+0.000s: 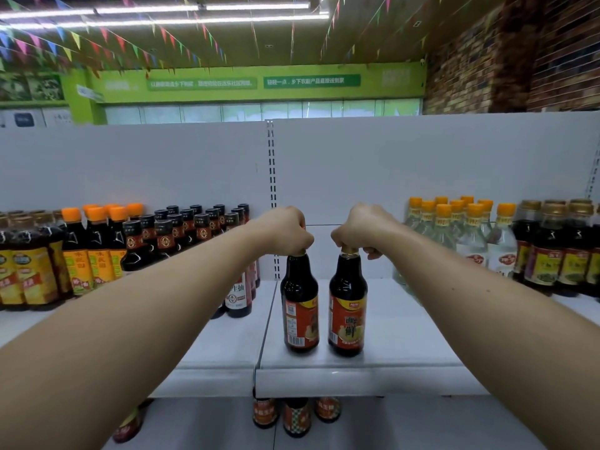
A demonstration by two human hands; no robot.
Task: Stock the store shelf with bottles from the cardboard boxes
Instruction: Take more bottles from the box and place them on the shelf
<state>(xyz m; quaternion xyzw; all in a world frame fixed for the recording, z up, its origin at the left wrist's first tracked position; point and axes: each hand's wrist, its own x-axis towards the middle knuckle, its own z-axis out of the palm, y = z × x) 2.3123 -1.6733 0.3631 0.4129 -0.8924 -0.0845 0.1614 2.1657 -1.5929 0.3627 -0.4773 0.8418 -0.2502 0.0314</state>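
Your left hand (285, 232) is closed in a fist over the top of the left bottle (300, 306), with the fingers curled round its cap and neck. Your right hand (360, 230) grips the gold cap of the right bottle (347, 306) in the same way. Both bottles are dark, carry red-orange labels and stand upright, just beside each other without touching, toward the front of the white shelf (415, 336). Their bases appear to rest on the shelf surface, though the contact cannot be confirmed from this angle. To the left of your left forearm, black-capped bottles (181, 228) and orange-capped bottles (94, 248) fill the shelf. To the right stand clear bottles with orange caps (467, 235), then dark bottles with gold caps (552, 251). Below the shelf edge, three lower bottles (297, 417) show on the level beneath.
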